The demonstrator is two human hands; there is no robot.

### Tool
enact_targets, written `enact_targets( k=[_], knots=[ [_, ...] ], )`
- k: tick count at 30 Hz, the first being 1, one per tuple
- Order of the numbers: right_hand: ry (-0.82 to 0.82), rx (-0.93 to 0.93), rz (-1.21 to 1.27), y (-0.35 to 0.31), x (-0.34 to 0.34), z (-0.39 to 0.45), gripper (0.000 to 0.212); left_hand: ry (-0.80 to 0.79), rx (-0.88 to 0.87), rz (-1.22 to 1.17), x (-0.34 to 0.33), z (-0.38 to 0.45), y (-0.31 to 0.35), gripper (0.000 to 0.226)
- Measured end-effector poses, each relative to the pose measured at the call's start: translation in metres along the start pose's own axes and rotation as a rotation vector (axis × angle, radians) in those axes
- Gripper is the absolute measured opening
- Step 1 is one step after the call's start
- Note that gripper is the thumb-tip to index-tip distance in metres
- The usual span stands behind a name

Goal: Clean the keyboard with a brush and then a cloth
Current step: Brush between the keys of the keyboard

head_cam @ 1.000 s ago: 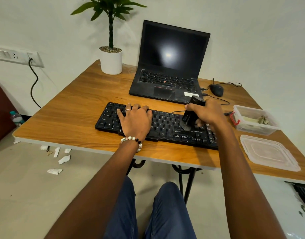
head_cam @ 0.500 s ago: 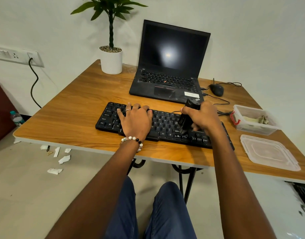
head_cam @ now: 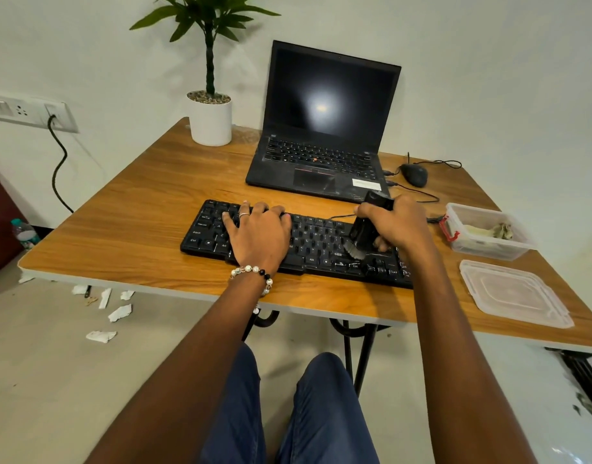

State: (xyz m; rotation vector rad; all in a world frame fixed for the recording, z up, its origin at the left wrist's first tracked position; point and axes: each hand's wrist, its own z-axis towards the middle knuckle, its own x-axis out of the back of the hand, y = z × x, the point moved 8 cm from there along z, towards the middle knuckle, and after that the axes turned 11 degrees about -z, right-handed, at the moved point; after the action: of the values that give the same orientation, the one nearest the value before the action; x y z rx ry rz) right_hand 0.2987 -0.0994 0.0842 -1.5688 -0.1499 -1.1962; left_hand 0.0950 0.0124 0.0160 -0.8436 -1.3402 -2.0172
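Head view: at frame centre, the left hand (head_cam: pixel 259 234) is lying flat, fingers spread, steadying the black keyboard (head_cam: pixel 308 246). The right hand (head_cam: pixel 397 224) is gripping a brush (head_cam: pixel 363 236), seemingly light with soft bristles, best held by its stiff body.

free: bare table (head_cam: pixel 127 226) left of keyboard (head_cam: pixel 308 242) | blocked right: tub (head_cam: pixel 489 232) (lid (head_cam: pixel 512 293) beside)

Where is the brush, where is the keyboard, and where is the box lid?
brush (head_cam: pixel 363 234): head view, on its black body above the bristles.
keyboard (head_cam: pixel 313 241): head view, on the middle keys.
box lid (head_cam: pixel 512 293): head view, on its clear flat centre.
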Motion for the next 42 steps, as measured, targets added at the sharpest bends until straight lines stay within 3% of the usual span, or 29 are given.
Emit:
enact_targets(
  k=[4, 8, 11, 16, 25, 30, 33, 40, 42],
  knots=[
    [0.127, 0.024, 0.018, 0.002, -0.006, -0.005, 0.026, -0.006, 0.001, -0.003, 0.000, 0.000, -0.001, 0.038],
    [-0.046, -0.018, 0.050, -0.003, -0.015, 0.000, 0.026, -0.007, -0.001, -0.003, 0.000, 0.000, -0.001, 0.037],
    [-0.042, -0.026, 0.140, -0.010, -0.011, 0.007, 0.028, -0.006, -0.004, 0.001, 0.000, -0.001, 0.000, 0.038],
    [0.090, 0.100, -0.088, -0.017, -0.020, 0.012, 0.028, -0.007, -0.001, 0.000, 0.000, 0.000, -0.001, 0.038],
    [-0.135, 0.001, -0.098, -0.010, -0.015, 0.008, 0.029, -0.005, 0.011, 0.004, -0.001, -0.001, 0.000, 0.037],
    [0.070, 0.074, 0.006, -0.020, -0.012, 0.008, 0.032, -0.006, 0.012, 0.001, 0.000, 0.000, 0.000, 0.037],
    [0.098, 0.091, -0.017, -0.019, -0.025, 0.006, 0.032, -0.008, 0.007, 0.008, 0.000, -0.001, 0.000, 0.037],
    [-0.134, 0.017, -0.094, -0.024, -0.024, 0.010, 0.026, -0.012, 0.011, 0.006, 0.000, -0.001, 0.000, 0.038],
    [-0.094, 0.040, -0.039, -0.030, -0.019, 0.013, 0.028, -0.012, 0.010, 0.007, 0.000, -0.001, 0.000, 0.038]
  ],
)
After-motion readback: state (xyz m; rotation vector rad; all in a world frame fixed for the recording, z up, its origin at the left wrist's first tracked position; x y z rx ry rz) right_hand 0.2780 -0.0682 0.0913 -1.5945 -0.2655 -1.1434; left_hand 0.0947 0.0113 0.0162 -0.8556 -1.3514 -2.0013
